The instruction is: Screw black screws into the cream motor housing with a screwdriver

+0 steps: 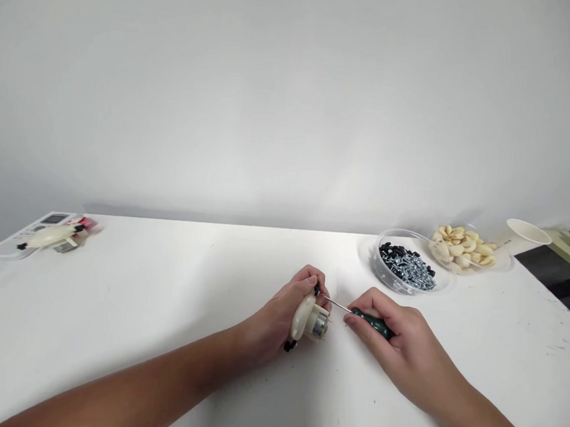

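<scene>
A white table [149, 308] is backed by a plain wall. Left of the bowl of screws [406, 269], a cream motor unit [301, 317] is gripped by the left hand's [277, 311] curled fingers; between them, a green-handled screwdriver [375, 322] is held in the right hand's [403, 341] closed fingers, its tip at the unit's black end.

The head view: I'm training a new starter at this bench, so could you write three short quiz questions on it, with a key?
1. Which hand holds the green-handled screwdriver?

2. Fill in the colour: the clear bowl holds silvery screws and ____ parts.

3. What is in the left hand?
A) a paper cup
B) a cream-coloured motor unit
C) a pair of pliers

Key: 1. the right hand; 2. black; 3. B
</scene>
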The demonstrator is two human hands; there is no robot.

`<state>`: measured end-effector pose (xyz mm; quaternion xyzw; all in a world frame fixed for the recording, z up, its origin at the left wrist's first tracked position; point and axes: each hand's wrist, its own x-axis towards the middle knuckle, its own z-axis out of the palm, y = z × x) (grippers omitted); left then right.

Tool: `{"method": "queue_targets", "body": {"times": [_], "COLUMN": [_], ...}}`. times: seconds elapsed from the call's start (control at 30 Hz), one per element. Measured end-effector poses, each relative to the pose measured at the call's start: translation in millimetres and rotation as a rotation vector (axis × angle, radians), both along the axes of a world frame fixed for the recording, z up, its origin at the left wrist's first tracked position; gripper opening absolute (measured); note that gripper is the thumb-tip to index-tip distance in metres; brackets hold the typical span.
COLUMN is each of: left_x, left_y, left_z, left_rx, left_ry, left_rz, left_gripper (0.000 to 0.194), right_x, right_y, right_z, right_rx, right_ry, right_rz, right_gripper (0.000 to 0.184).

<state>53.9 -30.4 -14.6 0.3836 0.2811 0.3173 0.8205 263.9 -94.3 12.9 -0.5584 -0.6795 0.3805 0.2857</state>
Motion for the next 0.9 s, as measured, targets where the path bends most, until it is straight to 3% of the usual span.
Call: {"method": "queue_targets", "body": {"times": [0.47,0.9], "left_x": [0,0], "left_y": [-3,-3], "left_z": [2.6,2.8], "left_rx": [0.079,0.141], "left_ry": [0.061,0.141], "left_rz": [-0.01,-0.014], "left_gripper": [0.032,0.035], "right_x": [1,0], "right_y": [5,3], "right_z": [8.6,13.4], "right_rx": [-0.312,-0.337], "right_ry": [0.212,0.242], "right_rz": [-0.06,-0.09], "right_gripper": [0.041,0.041]}}
